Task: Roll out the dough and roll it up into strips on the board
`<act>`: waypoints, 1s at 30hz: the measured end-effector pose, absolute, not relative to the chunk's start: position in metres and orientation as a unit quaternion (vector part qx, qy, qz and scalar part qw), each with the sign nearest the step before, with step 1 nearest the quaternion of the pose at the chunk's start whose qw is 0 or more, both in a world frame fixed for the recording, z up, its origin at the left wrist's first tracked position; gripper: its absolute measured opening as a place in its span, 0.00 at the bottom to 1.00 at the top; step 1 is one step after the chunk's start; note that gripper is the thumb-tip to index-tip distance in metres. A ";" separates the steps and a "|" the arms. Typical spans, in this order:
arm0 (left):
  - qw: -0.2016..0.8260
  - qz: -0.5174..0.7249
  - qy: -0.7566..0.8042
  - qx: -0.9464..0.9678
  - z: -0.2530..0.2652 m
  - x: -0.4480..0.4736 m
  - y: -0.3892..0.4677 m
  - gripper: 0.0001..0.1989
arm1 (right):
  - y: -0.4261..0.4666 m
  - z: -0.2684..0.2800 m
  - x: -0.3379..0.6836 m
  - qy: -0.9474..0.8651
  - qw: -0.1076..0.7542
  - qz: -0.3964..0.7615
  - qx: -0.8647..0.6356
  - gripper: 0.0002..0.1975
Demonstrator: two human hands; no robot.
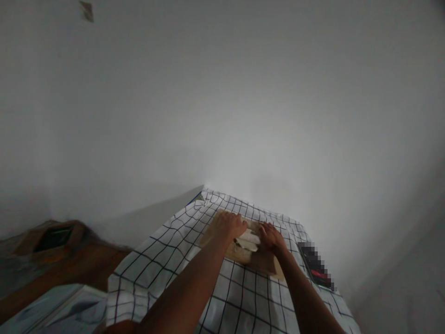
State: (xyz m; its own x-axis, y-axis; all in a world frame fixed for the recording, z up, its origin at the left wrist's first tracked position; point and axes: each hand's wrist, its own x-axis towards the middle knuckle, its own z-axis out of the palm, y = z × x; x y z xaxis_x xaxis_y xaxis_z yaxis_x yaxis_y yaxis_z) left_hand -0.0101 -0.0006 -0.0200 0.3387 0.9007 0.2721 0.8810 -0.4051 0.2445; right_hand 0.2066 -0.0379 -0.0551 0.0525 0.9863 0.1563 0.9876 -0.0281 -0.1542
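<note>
A tan, flat, board-like piece (239, 255) lies on a checked tablecloth. On its middle are soft-looking whitish rolls (248, 239), their kind too blurred to name. My left hand (229, 226) is palm down over the left end of the rolls, fingers bent and thumb reaching toward the right. At the opposite end, my right hand (271, 237) has its fingers curled over the edge of the rolls. Both palms hide the ends of the rolls, so how firmly they are gripped is hard to see.
The white tablecloth (167, 250) with dark lines covers a table against a pale wall (243, 93). A dark, partly pixelated flat object (314, 266) lies at the table's right edge. Down on the left are a brown box-like thing (52, 241) and a pale package (62, 308).
</note>
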 end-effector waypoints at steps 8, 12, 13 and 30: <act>0.038 0.181 0.556 0.810 -0.015 -0.005 -0.004 0.23 | -0.040 -0.052 0.208 -0.714 0.080 -0.018 -0.695 0.24; 0.022 0.195 0.546 0.815 -0.024 -0.007 -0.012 0.22 | -0.056 -0.049 0.199 -0.682 0.063 0.000 -0.729 0.26; 0.022 0.194 0.541 0.818 -0.026 -0.008 -0.015 0.22 | -0.061 -0.049 0.197 -0.672 0.064 0.005 -0.738 0.27; 0.045 0.212 0.514 0.830 -0.037 -0.009 -0.008 0.21 | -0.068 -0.050 0.195 -0.652 0.089 0.003 -0.753 0.28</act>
